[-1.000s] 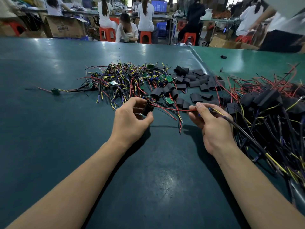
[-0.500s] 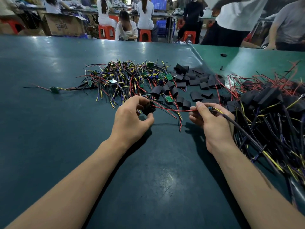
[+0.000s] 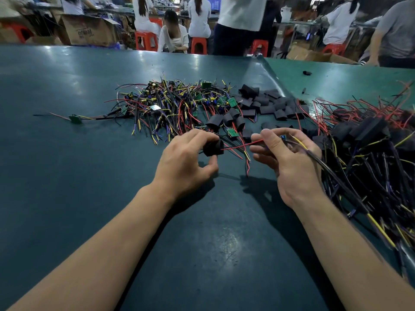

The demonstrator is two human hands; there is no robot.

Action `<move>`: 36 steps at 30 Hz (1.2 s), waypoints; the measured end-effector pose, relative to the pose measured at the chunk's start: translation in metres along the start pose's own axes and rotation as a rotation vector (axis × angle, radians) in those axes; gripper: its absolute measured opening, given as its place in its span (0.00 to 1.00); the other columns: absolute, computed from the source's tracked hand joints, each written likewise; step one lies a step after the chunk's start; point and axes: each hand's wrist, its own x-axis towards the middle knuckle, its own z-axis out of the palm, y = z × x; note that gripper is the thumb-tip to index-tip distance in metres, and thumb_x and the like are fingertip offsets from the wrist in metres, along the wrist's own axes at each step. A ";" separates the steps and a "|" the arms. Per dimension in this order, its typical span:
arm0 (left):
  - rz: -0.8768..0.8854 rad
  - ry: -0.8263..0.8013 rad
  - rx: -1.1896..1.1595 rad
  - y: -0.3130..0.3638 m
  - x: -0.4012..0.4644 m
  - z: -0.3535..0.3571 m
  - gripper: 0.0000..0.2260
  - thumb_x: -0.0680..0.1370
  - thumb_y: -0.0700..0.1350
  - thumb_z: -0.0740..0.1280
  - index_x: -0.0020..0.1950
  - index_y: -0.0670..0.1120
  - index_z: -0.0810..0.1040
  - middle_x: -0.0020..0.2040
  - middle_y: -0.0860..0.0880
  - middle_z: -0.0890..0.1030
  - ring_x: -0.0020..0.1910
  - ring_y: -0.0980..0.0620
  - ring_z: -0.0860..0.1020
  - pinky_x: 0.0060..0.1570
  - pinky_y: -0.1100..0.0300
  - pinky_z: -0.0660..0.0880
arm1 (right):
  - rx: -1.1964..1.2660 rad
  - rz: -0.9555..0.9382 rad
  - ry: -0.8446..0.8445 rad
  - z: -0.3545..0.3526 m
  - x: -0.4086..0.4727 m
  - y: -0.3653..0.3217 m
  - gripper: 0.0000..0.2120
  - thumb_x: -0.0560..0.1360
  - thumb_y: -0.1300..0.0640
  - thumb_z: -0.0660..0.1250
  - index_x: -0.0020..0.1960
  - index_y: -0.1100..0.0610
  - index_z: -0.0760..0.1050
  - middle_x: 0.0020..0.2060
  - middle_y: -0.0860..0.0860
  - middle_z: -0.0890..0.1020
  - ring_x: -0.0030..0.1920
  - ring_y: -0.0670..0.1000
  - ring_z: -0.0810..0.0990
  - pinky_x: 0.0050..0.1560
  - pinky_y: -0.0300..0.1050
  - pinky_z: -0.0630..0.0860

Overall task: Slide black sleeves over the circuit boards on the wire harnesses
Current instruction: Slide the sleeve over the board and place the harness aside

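Mid-frame, left hand point(image 3: 186, 162) pinches black sleeve point(image 3: 213, 148), right hand point(image 3: 289, 158) grips harness point(image 3: 314, 153), red wire point(image 3: 241, 145) threaded between; next likely pull sleeve rightward over the board.

On the table point(image 3: 67, 176), bare harnesses point(image 3: 170, 104) lie far-centre, loose sleeves point(image 3: 267, 104) just to their right, sleeved harnesses point(image 3: 370, 149) far right, both hands in front of them.
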 end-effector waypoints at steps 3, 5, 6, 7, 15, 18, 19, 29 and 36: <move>0.168 -0.038 0.043 0.002 0.001 0.001 0.13 0.70 0.40 0.74 0.54 0.43 0.82 0.50 0.51 0.84 0.48 0.50 0.82 0.50 0.49 0.74 | 0.050 0.134 -0.084 0.001 -0.002 0.000 0.07 0.65 0.59 0.75 0.40 0.59 0.79 0.38 0.59 0.86 0.34 0.52 0.84 0.37 0.41 0.81; 0.209 -0.028 0.074 0.003 0.001 0.003 0.14 0.71 0.42 0.75 0.56 0.42 0.82 0.51 0.50 0.85 0.48 0.50 0.83 0.51 0.49 0.73 | 0.061 0.234 -0.120 0.002 -0.003 0.002 0.06 0.64 0.59 0.74 0.39 0.59 0.80 0.34 0.55 0.84 0.34 0.52 0.83 0.38 0.40 0.81; 0.211 -0.025 0.072 0.003 0.000 0.004 0.15 0.71 0.42 0.75 0.56 0.42 0.82 0.50 0.49 0.85 0.47 0.50 0.83 0.51 0.49 0.73 | 0.057 0.278 -0.140 0.001 -0.003 0.003 0.06 0.65 0.57 0.74 0.39 0.59 0.81 0.34 0.55 0.83 0.34 0.52 0.83 0.38 0.39 0.81; 0.210 -0.027 0.064 0.004 0.000 0.004 0.15 0.71 0.42 0.75 0.56 0.42 0.81 0.50 0.49 0.85 0.47 0.49 0.83 0.50 0.49 0.73 | 0.028 0.312 -0.167 0.002 -0.003 0.003 0.08 0.67 0.54 0.73 0.41 0.60 0.82 0.35 0.54 0.83 0.35 0.51 0.82 0.38 0.39 0.80; 0.187 -0.056 -0.060 0.010 -0.003 0.000 0.13 0.70 0.39 0.76 0.54 0.41 0.82 0.51 0.48 0.84 0.49 0.49 0.81 0.51 0.51 0.76 | -0.080 0.344 -0.146 0.000 -0.004 0.001 0.13 0.72 0.48 0.70 0.50 0.56 0.79 0.28 0.48 0.76 0.25 0.45 0.72 0.25 0.35 0.68; 0.204 -0.069 -0.105 0.013 -0.003 0.001 0.13 0.71 0.39 0.76 0.54 0.41 0.82 0.50 0.48 0.84 0.48 0.49 0.82 0.50 0.50 0.78 | 0.007 0.316 -0.100 0.001 -0.004 0.003 0.11 0.67 0.52 0.73 0.43 0.56 0.74 0.28 0.49 0.77 0.24 0.46 0.74 0.23 0.36 0.71; 0.203 -0.071 -0.116 0.013 -0.003 0.001 0.13 0.71 0.39 0.76 0.54 0.40 0.82 0.50 0.48 0.84 0.48 0.48 0.82 0.50 0.50 0.79 | 0.019 0.310 -0.112 0.000 -0.005 0.003 0.10 0.67 0.54 0.73 0.42 0.56 0.75 0.29 0.50 0.78 0.26 0.47 0.76 0.25 0.37 0.74; 0.119 0.001 -0.161 0.012 -0.002 0.001 0.11 0.70 0.36 0.74 0.52 0.40 0.83 0.47 0.49 0.84 0.45 0.52 0.82 0.50 0.59 0.78 | 0.109 0.397 -0.173 -0.005 0.001 0.003 0.09 0.67 0.64 0.71 0.47 0.62 0.81 0.40 0.59 0.85 0.36 0.53 0.84 0.36 0.39 0.81; 0.078 0.001 -0.233 0.009 -0.002 0.002 0.09 0.70 0.33 0.74 0.48 0.38 0.82 0.48 0.48 0.84 0.47 0.55 0.81 0.52 0.63 0.76 | 0.112 0.402 -0.122 -0.003 0.000 0.007 0.04 0.70 0.67 0.70 0.45 0.64 0.79 0.38 0.58 0.85 0.36 0.53 0.85 0.36 0.38 0.80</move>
